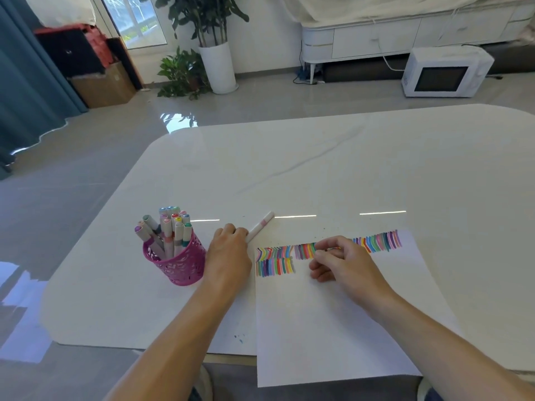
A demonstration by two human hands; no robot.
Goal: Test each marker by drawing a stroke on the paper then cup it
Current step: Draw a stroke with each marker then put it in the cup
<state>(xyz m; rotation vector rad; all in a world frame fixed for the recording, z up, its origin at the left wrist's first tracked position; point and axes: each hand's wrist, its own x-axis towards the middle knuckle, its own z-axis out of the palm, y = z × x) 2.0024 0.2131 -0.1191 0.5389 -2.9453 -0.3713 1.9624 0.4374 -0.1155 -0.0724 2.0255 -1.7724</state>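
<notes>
white marble-look table (pixel 347 157) with rounded corners under both hands, thin bright light streaks (pixel 382 212) reflected on it just beyond the right hand (pixel 344 264). glossy grey floor (pixel 86 169) beyond and left of the left hand (pixel 228 251). teal curtain (pixel 26 82) far left of the left hand. bright window (pixel 130 18), maybe a glass door, far ahead-left. tall plant in white pot (pixel 218 68) straight ahead of the left hand, small leafy plant (pixel 182 73) beside it. cardboard box (pixel 104 85) under a black-red stack (pixel 75 44) near the curtain. white low cabinet (pixel 376 39) far ahead of the right hand, pale cloth (pixel 376 7) draped over it, white microwave (pixel 445 72) on the floor in front.
</notes>
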